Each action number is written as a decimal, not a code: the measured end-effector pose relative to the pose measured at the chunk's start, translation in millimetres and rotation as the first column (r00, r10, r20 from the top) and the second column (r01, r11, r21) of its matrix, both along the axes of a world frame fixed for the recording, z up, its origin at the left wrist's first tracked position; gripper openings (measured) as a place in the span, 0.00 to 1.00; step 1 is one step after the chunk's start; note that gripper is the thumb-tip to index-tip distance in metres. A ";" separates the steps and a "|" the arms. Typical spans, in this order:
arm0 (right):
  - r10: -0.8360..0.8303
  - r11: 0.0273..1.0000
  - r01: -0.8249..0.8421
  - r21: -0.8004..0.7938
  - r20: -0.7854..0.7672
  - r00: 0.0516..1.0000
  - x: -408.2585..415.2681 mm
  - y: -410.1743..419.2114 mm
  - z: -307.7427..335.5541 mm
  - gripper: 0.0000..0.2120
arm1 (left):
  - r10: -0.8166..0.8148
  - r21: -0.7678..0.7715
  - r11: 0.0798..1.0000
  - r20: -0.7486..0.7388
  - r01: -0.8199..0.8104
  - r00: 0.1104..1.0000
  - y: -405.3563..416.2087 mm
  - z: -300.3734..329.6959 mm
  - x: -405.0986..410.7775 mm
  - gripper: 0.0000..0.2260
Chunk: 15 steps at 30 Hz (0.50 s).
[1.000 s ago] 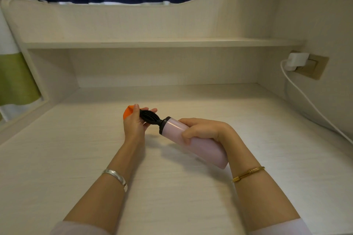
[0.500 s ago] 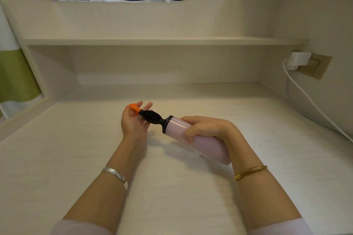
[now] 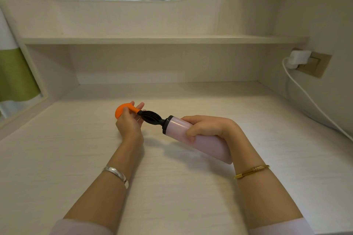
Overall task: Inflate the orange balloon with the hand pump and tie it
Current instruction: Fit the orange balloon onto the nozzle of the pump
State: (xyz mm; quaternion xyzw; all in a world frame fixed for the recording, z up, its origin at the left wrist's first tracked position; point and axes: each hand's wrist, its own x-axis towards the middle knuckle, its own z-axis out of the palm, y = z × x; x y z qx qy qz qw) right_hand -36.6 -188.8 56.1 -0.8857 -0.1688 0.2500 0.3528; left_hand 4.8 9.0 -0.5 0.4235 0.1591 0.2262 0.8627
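Observation:
The orange balloon [image 3: 121, 111] is small and rounded, its neck fitted over the black nozzle tip of the hand pump [image 3: 198, 136]. My left hand [image 3: 129, 122] pinches the balloon's neck at the nozzle, with the other fingers spread; the hand hides part of the balloon. The pump has a pale pink barrel and a black ribbed nozzle section [image 3: 151, 117], and it slants down to the right just above the desk. My right hand [image 3: 207, 127] is wrapped around the pink barrel near its black collar.
I work over a pale wooden desk [image 3: 172, 187] with a shelf [image 3: 152, 39] at the back. A white charger [image 3: 298, 58] sits in a wall socket at the right, its cable [image 3: 313, 107] trailing down the right wall. A dark curtain hangs above.
The balloon has swelled from a small orange tip into a rounded bulb. The ribbed black section now shows further out of the barrel. Both hands sit about where they were.

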 end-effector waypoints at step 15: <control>-0.019 1.000 0.019 0.012 0.004 1.000 0.6 -0.1 -1.1 0.27 | 0.024 0.159 0.986 0.110 -0.041 0.994 -5.2 -4.1 -6.5 0.15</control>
